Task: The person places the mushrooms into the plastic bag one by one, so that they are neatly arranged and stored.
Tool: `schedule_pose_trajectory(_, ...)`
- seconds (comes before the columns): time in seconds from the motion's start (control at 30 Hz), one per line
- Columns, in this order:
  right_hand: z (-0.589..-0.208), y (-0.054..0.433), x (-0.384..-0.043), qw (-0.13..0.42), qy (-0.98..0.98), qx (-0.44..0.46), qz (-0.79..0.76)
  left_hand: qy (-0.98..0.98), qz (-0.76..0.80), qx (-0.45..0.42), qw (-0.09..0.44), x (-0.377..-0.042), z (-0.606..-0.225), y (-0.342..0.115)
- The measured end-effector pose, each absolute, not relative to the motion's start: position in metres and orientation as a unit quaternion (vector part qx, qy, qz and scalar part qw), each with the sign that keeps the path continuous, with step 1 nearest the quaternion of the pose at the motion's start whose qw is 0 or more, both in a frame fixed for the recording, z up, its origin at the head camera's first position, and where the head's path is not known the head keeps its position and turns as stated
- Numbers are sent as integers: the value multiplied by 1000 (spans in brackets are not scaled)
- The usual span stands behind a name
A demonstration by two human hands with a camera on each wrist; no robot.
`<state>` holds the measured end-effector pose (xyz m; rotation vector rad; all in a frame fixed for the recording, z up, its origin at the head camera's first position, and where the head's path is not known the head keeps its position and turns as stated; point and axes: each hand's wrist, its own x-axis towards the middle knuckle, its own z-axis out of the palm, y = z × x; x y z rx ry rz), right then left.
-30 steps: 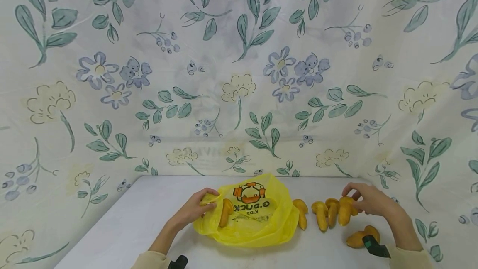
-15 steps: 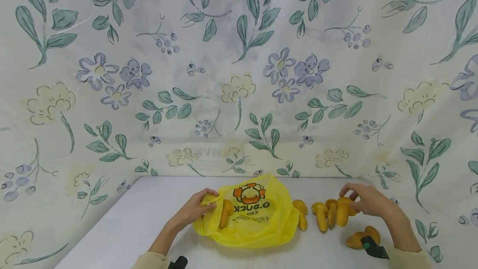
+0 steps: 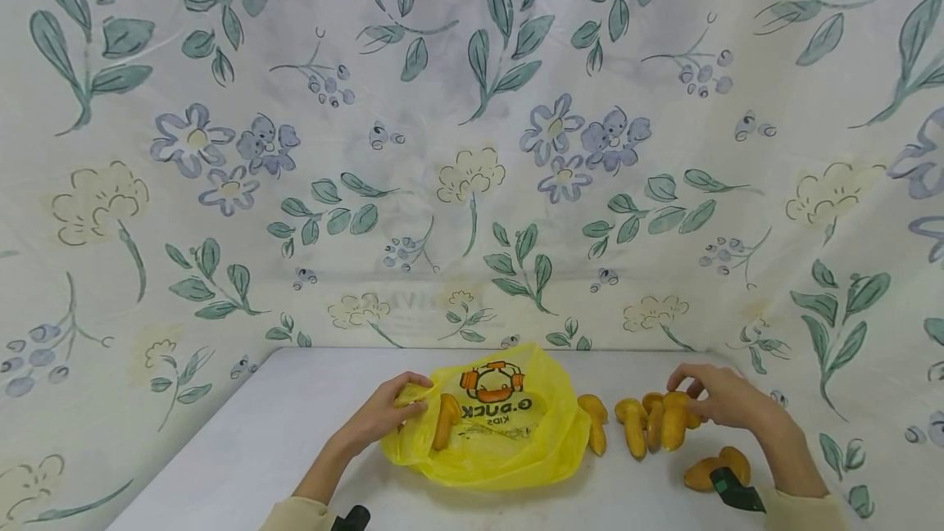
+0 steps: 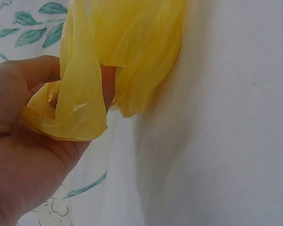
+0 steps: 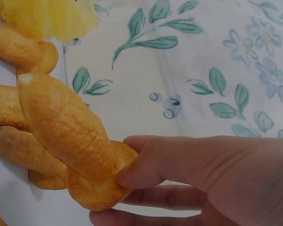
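My left hand [image 3: 378,415] grips the gathered side of a yellow plastic bag [image 3: 509,461] with a duck print. The left wrist view shows the bag's loop [image 4: 80,103] between thumb and fingers. One brown mushroom [image 3: 446,423] shows at the bag's left side. On the right, my right hand [image 3: 726,400] pinches the cap of a golden-brown mushroom [image 5: 68,127] between thumb and fingers, stem pointing away from the palm. This mushroom overlaps its neighbours [image 5: 26,150] in the right wrist view.
A mushroom [image 3: 596,426] lies against the bag's right side, and another [image 3: 633,428] stands farther right in the row. Nearer the front edge of the white table [image 3: 221,465] lies a mushroom [image 3: 704,472], partly behind the right wrist's camera mount [image 3: 737,490]. A floral cloth [image 3: 472,228] rises behind.
My right hand has shifted slightly left with its mushroom, bringing it closer to the others in the row. The left hand and the bag have stayed in place.
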<state>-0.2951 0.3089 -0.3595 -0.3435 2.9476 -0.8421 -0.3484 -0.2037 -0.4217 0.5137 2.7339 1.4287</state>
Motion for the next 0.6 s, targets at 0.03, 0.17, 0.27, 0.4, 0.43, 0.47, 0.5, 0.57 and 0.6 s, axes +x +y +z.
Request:
schedule_pose_trajectory(0.03,-360,309,-295,29,955,-111,-273,874,457,165,7,-348,-422,-204)
schedule_pose_trajectory(0.17,-360,308,-295,30,955,-109,-274,875,453,169,5,-349,-422,-204)
schedule_pose_trajectory(0.27,-360,307,-294,32,954,-107,-279,875,452,171,4,-348,-422,-204)
schedule_pose_trajectory(0.4,-360,306,-294,34,953,-105,-283,874,456,167,8,-348,-422,-204)
schedule_pose_trajectory(0.43,-360,306,-294,33,953,-104,-283,874,456,166,9,-348,-422,-204)
schedule_pose_trajectory(0.47,-361,306,-294,33,953,-105,-283,874,457,165,9,-348,-422,-204)
schedule_pose_trajectory(0.5,-361,305,-294,33,953,-106,-283,874,458,164,9,-348,-422,-204)
schedule_pose_trajectory(0.57,-361,305,-294,32,952,-106,-284,874,458,163,9,-349,-422,-204)
schedule_pose_trajectory(0.6,-361,306,-294,31,952,-107,-284,874,458,162,9,-349,-422,-204)
